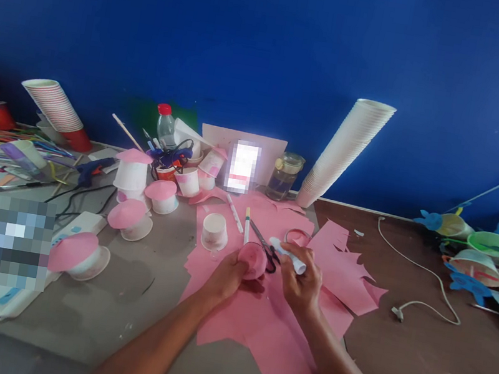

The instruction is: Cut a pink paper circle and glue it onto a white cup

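My left hand (228,277) pinches a round pink paper piece (251,261) at its edge, above the pink paper sheets (252,320). Closed around a white tube that looks like a glue stick (295,261) is my right hand (303,283), just right of the pink piece. Scissors (270,260) with black handles lie between the hands, partly hidden. Beyond them rest a marker (246,224) and a white pen (234,213). A white paper cup (214,232) stands upside down left of the scissors.
Several cups with pink paper tops (126,215) stand at left, near a white power strip (21,283). A tall leaning cup stack (347,152), a glass jar (284,177) and a lit phone (242,167) are at the back. A white cable (441,274) lies right.
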Available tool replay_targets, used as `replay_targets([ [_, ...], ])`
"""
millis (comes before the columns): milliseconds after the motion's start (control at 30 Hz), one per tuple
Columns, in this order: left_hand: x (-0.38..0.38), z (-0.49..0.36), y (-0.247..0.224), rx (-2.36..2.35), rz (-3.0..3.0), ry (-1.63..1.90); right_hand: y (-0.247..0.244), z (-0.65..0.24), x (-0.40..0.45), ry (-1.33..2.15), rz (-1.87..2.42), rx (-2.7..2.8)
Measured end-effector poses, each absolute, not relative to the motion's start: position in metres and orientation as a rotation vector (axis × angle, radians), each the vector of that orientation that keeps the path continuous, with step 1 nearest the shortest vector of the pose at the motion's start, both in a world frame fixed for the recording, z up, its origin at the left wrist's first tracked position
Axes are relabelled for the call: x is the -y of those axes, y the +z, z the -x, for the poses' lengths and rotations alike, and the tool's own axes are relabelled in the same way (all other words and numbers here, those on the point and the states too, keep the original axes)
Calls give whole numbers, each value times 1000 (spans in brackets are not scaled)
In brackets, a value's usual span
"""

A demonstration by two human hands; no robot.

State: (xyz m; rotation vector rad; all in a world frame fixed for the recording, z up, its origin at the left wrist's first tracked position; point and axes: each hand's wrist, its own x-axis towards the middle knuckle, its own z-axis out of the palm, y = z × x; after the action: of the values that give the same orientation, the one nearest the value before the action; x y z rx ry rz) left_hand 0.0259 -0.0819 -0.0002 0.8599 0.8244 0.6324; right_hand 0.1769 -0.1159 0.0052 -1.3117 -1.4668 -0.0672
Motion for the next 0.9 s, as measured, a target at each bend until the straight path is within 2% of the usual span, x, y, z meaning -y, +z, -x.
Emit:
replay_targets([
  [133, 83, -25, 1, -794, -899, 674, 8, -168, 119, 44, 1190, 1685],
  [333, 81, -26, -2, -789, -914, 681, -4, -160, 112, -50, 1239, 1825],
  [567, 81, -28, 2, -864, -860, 637, -2, -183, 108, -263, 1395, 1533],
  [667, 83, -28, 2, -867, -844, 657, 3, -185, 113, -185, 1386, 1402],
  [800, 84, -27, -1, -809, -877, 711, 3, -169, 118, -14, 1227, 1672],
  [900, 83, -27, -3, -830, -899, 748, -1, -157, 117, -67, 1201, 1827],
])
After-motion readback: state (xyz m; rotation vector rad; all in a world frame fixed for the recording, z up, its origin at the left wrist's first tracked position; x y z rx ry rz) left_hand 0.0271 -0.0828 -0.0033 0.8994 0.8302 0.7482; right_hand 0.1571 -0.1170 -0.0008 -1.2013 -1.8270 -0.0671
